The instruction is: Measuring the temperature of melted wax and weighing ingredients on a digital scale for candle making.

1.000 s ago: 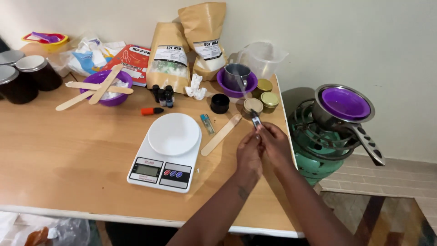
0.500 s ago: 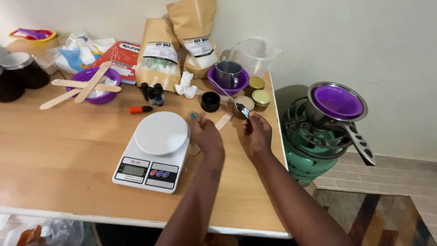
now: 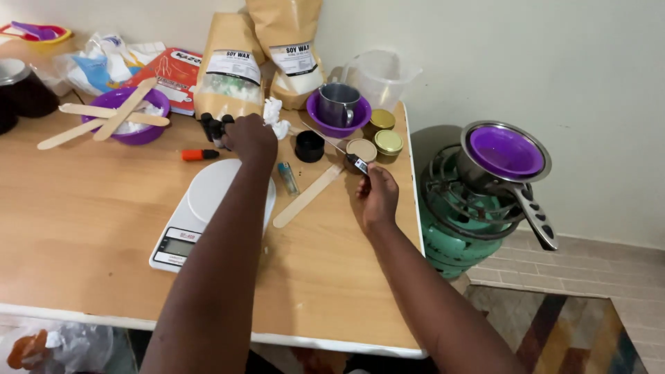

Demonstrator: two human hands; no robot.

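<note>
Reaching across the white kitchen scale (image 3: pixel 208 208), the left hand (image 3: pixel 249 136) closes over the small dark dropper bottles (image 3: pixel 213 128) that stand in a cluster at the foot of the front brown paper pouch (image 3: pixel 227 69); how many bottles the fingers grip is hidden under the knuckles, probably only one. The right hand (image 3: pixel 377 197) pinches the dark handle of a thin metal probe (image 3: pixel 332 144), which looks like a thermometer, its shaft slanting up over the round tin with the tan filling (image 3: pixel 361 150), held clear of the counter (image 3: pixel 104 228) so the tip touches nothing. Just beside that tin sit two gold-lidded tins (image 3: pixel 385 131) and a black jar (image 3: pixel 309 146). A long flat wooden stick (image 3: pixel 307 197) and a small lighter (image 3: pixel 287 177) lie between the two hands, within easy reach. Behind, a metal cup stands in a purple bowl (image 3: pixel 338 118), next to a clear plastic jug (image 3: pixel 379 76). Off the counter's right edge, a pan holding a purple bowl (image 3: pixel 506 156) rests on a green gas burner (image 3: pixel 460 221).
</note>
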